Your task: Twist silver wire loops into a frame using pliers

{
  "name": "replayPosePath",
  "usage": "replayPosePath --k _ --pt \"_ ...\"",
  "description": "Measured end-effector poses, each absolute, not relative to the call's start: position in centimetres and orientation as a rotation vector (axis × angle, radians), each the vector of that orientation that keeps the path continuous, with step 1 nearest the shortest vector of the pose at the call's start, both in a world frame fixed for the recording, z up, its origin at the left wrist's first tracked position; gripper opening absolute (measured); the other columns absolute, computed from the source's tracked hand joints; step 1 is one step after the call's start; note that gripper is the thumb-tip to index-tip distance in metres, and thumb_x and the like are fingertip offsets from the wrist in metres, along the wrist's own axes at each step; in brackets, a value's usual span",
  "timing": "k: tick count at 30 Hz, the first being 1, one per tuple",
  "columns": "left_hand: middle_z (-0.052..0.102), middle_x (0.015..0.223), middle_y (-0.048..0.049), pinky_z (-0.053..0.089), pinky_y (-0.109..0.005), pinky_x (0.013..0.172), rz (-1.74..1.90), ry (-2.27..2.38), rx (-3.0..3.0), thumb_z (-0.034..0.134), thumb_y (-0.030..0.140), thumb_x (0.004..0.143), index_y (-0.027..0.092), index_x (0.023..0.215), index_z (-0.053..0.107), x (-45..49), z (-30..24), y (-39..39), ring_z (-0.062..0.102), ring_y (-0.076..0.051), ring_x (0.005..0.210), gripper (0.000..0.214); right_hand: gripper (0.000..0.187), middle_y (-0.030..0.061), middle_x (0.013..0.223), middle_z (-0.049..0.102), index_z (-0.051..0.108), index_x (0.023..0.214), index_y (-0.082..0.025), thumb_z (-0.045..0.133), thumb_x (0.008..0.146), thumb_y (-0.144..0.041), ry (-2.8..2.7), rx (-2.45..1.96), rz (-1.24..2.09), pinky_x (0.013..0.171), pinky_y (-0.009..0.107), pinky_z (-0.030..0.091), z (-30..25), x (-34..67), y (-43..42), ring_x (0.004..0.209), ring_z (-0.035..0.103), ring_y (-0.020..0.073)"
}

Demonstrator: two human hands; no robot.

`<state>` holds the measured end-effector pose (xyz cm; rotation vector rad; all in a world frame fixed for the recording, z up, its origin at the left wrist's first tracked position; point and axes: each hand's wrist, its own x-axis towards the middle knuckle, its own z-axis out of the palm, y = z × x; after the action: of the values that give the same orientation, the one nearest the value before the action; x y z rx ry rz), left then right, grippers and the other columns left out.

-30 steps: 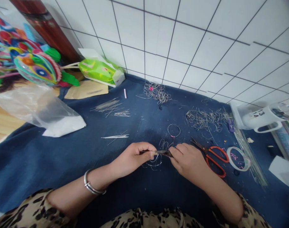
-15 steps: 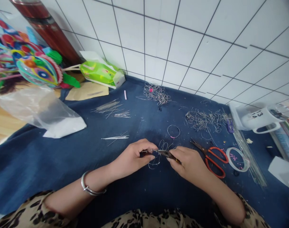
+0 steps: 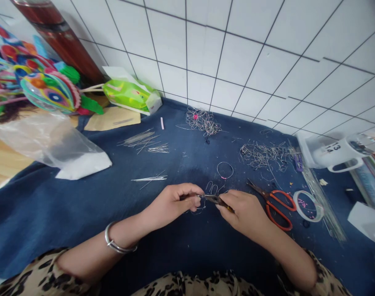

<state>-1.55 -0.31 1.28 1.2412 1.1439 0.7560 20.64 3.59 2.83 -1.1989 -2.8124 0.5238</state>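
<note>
My right hand (image 3: pixel 241 207) is closed round a pair of pliers (image 3: pixel 213 199), their dark jaws pointing left. Between thumb and fingers, my left hand (image 3: pixel 171 205) grips a thin wire (image 3: pixel 202 207) close to the plier tips. The wire's loop hangs below the fingertips, partly hidden by them. Something dark shows within the left fingers, too covered to name. Just beyond the pliers lie several bent wire pieces (image 3: pixel 212 187), and past them a wire ring (image 3: pixel 225 170) with small pink beads.
Red-handled scissors (image 3: pixel 281 205) and a round dish (image 3: pixel 321 211) of pink beads lie right. Tangled wire heaps (image 3: pixel 264 155) and straight wires (image 3: pixel 148 178) are spread over the dark blue cloth (image 3: pixel 91 209). A plastic bag (image 3: pixel 82 164) sits left, a white mug (image 3: pixel 338 154) far right.
My left fingers have shifted slightly and closed further over the wire, so less of its loop shows below them. My right hand and the pliers have barely moved.
</note>
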Motion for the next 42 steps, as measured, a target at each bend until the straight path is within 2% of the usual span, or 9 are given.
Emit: replayPosePath --k 16,28,33,42 --pt "0.058 0.068 0.0000 0.041 -0.024 0.065 0.917 1.141 1.182 0.055 0.018 0.081 0.013 0.079 0.059 -1.29 1.41 -0.46 0.051 -0.011 0.065 0.007 0.016 -0.0005 0.069 0.055 0.057 0.075 -0.019 0.048 0.084 -0.028 -2.772 -1.162 0.718 0.063 0.021 0.035 3.27 20.49 3.50 0.065 0.049 0.0094" --pt "0.059 0.076 -0.0013 0.041 -0.022 0.062 0.971 1.118 1.113 0.059 0.015 0.077 0.013 0.073 0.056 -1.06 1.30 -0.69 0.051 -0.009 0.066 0.006 0.016 -0.0006 0.069 0.055 0.056 0.073 -0.019 0.048 0.084 -0.027 -2.782 -1.188 0.708 0.062 0.021 0.034 3.64 20.21 3.13 0.063 0.050 0.0096" --pt "0.056 0.068 0.0007 0.040 -0.021 0.058 0.981 1.144 1.070 0.060 0.015 0.075 0.013 0.069 0.053 -1.00 1.35 -0.67 0.049 -0.008 0.060 0.010 0.014 -0.0006 0.070 0.055 0.057 0.075 -0.019 0.048 0.084 -0.027 -2.771 -1.176 0.713 0.062 0.021 0.035 3.44 20.32 3.06 0.064 0.050 0.0097" --pt "0.053 0.061 0.0032 0.040 -0.021 0.056 0.999 1.136 1.025 0.061 0.016 0.076 0.013 0.072 0.054 -0.94 1.14 -0.61 0.048 -0.007 0.055 0.009 0.016 0.0003 0.071 0.056 0.058 0.077 -0.019 0.047 0.085 -0.028 -2.781 -1.185 0.623 0.064 0.022 0.036 3.01 20.26 3.07 0.067 0.051 0.0109"
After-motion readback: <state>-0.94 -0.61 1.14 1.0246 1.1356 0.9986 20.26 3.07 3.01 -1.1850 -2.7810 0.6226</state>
